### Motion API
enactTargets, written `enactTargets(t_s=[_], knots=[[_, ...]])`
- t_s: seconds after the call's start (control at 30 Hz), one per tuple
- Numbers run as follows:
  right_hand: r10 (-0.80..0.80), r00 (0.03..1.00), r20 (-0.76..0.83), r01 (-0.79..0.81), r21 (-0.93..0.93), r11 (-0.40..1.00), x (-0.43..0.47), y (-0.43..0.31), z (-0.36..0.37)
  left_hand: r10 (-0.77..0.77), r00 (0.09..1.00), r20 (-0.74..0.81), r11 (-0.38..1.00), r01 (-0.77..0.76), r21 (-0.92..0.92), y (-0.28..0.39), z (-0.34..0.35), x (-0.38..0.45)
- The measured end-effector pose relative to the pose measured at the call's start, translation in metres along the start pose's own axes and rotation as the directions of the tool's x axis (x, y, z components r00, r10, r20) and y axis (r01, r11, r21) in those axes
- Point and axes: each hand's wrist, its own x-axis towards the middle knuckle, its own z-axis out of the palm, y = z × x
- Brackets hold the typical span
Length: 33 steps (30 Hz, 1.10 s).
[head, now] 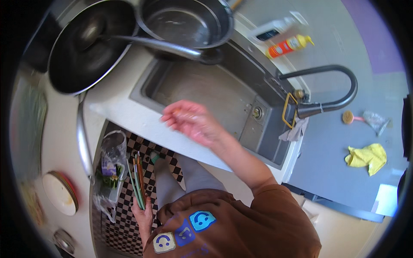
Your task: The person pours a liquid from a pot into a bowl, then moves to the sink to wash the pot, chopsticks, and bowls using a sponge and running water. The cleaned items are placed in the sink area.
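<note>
My left hand [142, 211], low on the left beside my brown shirt, grips a bundle of thin green and brown chopsticks [138, 180]. Their free ends point up over the checkered floor. My right hand [193, 122] hovers at the front edge of the steel sink [200, 84], wet-looking and blurred. Its fingers are loosely curled and I see nothing held in them. In the sink basin, near the faucet side, is a drain [257, 112] with small scraps around it.
A black wok [74, 61] and a dark pot [180, 24] stand beyond the counter edge. Stacked plates [59, 193] sit left, near a plastic bag with greens [111, 177]. Right are a curved faucet [345, 77], a yellow bottle [288, 46], a brush [348, 117] and a yellow cloth [367, 158].
</note>
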Motion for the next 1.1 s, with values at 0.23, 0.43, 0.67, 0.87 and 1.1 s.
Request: enactTargets(t_s=[0.23, 0.43, 0.67, 0.87, 1.1], knots=[[-0.298, 0.669, -0.681, 0.114, -0.302, 0.947, -0.093, -0.069, -0.255, 0.014, 0.988, 0.157, 0.998, -0.004, -0.061, 0.081, 0.079, 0.056], [-0.317, 0.307, -0.898, -0.207, -0.388, 0.898, -0.171, -0.05, -0.472, 0.052, 0.981, 0.186, 0.999, -0.051, -0.011, 0.102, 0.129, 0.08], [-0.652, 0.722, -0.231, -0.49, -0.836, -0.247, -0.146, -0.037, -0.475, -0.032, 0.999, 0.028, 0.988, 0.036, -0.153, 0.087, 0.147, 0.075], [-0.517, 0.767, -0.381, -0.607, -0.691, -0.392, -0.148, -0.012, -0.473, -0.053, 0.998, -0.043, 0.989, 0.047, -0.142, 0.102, 0.16, 0.071], [-0.494, 0.844, -0.209, -0.469, -0.734, -0.491, -0.104, -0.022, -0.424, -0.045, 0.998, -0.053, 0.995, 0.04, -0.09, 0.106, 0.161, 0.071]])
